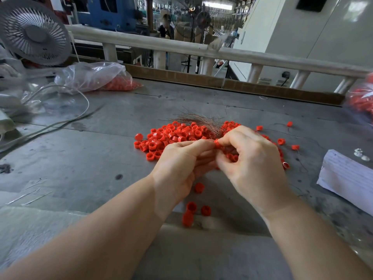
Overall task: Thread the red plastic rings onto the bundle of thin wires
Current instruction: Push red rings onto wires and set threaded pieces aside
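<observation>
a red ring (216,142) sits pinched between the two hands, just above the heap of rings (173,136) spread over the grey table (84,158). the left hand (181,164) has its thumb and forefinger stretched to the ring, the other fingers curled under. the right hand (252,158) meets it from the other side, fingertips closed on the same ring, and more red shows inside its curled fingers, though i cannot tell how many pieces are there. the wires (201,120) fan out thin and coppery from behind the right hand, over the far edge of the heap; where they are gripped is hidden by the fingers.

a few loose rings (196,209) lie near the wrists, and others are scattered to the right of the heap. further right a white paper stack (347,178) lies on the table. at the far left, a clear bag (94,77) holds more red pieces, with a white cable (66,122) curving across the table in front of it and a grey fan (34,33) behind. another bag (361,100) of red pieces shows at the right edge. a pale railing (201,50) runs along the back of the table.
</observation>
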`<state>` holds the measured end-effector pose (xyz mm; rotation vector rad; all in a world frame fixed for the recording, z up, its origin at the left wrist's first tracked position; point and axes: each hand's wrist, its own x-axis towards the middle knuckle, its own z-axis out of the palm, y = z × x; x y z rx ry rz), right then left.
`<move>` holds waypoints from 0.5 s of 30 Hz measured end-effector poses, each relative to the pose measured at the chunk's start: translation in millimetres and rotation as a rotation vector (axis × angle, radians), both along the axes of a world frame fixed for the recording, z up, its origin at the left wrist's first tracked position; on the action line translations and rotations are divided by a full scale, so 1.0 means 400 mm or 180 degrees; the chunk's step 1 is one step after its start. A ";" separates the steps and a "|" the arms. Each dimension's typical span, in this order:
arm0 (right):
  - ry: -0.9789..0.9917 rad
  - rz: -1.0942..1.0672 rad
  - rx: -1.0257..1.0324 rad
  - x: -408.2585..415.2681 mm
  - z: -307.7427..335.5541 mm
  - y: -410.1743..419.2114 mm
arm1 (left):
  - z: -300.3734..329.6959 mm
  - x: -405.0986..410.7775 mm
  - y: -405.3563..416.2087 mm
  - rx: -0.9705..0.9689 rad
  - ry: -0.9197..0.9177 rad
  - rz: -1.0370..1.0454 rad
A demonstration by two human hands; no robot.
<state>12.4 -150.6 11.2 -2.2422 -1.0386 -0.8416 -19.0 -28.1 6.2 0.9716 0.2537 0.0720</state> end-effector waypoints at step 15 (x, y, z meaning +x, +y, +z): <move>-0.0063 0.0015 -0.0159 0.006 -0.004 0.000 | -0.002 -0.001 -0.004 -0.0018 0.0041 0.0103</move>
